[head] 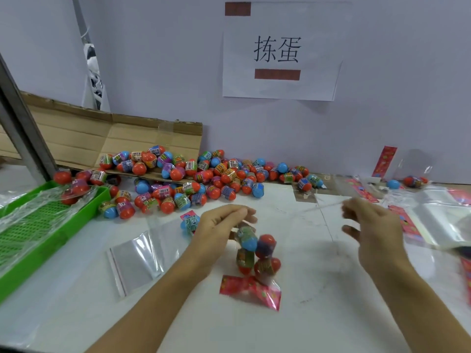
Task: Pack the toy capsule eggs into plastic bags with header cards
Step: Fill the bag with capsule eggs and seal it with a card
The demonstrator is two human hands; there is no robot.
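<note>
Toy capsule eggs, red and blue with bright labels, sit four together in a clear plastic bag with a pink header card (251, 261) at the middle of the white table (318, 314). The left hand (220, 228) pinches the top of this bag and holds it up, so the pink card hangs at 6 o'clock. The right hand (369, 225), at 3 o'clock from the bag, has its fingers curled; it may be pinching a thin clear strip, but that part is blurry and I cannot tell.

One bag looks filled. Another filled bag (414, 180) lies far off at 2 o'clock. A lot is left: a big pile of loose eggs (204, 174) waits at 12 o'clock, by a flat brown cardboard box (107, 138). Empty clear bags (137, 258) lie at 9 o'clock, and more pink cards (407, 222) at 3 o'clock. A green plastic tray (38, 225) is at 9 o'clock, farther out.
</note>
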